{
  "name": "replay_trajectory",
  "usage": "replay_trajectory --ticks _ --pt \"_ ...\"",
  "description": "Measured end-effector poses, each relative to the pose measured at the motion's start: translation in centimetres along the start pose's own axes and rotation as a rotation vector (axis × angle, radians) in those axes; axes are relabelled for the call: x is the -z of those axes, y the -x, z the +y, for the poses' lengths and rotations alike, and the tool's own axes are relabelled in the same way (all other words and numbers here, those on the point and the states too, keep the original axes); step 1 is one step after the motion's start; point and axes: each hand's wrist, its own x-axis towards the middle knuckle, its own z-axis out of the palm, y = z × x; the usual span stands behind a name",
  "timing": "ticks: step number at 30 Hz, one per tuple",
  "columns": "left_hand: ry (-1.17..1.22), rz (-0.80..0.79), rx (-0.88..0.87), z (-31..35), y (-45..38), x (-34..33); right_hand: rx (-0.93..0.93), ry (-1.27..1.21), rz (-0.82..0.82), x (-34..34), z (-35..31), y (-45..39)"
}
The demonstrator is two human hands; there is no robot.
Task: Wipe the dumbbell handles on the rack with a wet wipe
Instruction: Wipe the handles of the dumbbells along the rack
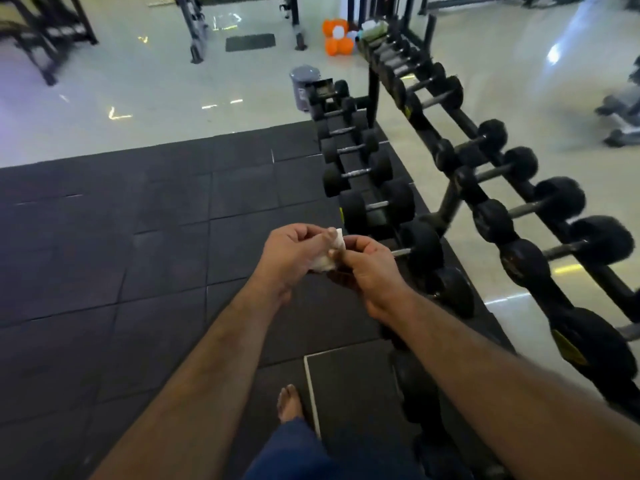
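Holding a white wet wipe [327, 252] between both hands, you stand over dark rubber floor mats [138, 220] with your arms stretched out in front of you. Your left hand [291, 252] has its fingers curled around the wipe, the thumb pressing on its upper edge. Your right hand [369, 268] pinches the wipe's right side with curled fingers, so both grips are closed on the same bunched cloth, and the two hands touch around it.

Just beyond your right hand a row of black dumbbells [375, 206] lies on the floor mats, running away from you, their metal handles bare. To the right of that row stands the rack [450, 199], a dark frame set at an angle, carrying more black dumbbells [554, 202] along its top rails. The wipe is near the closest floor dumbbells but touches none of them, nor the rack.

Your bare foot [290, 403] and a blue trouser leg [294, 452] show at the bottom. Farther off, a grey bin [302, 86] stands at the end of the floor row, and orange shapes [337, 38] sit on the pale tiled floor [138, 98].
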Motion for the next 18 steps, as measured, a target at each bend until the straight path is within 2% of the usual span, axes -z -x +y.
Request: replay_trajectory --ticks 3,7,13,18 --pt "-0.174 0.034 -0.092 0.7 -6.7 5.7 -0.005 0.049 -0.036 -5.4 -1.5 -6.7" --pt "-0.329 0.014 -0.095 2.3 -15.9 12.2 -0.043 -0.037 -0.019 -11.5 -3.6 -14.7" --pt "-0.374 0.043 -0.071 4.2 -29.7 15.8 -0.045 -0.142 0.032 -17.2 -6.4 -26.4" --pt "-0.345 -0.032 -0.032 5.2 -42.7 18.0 -0.006 -0.092 0.064 -20.1 -8.7 -39.5"
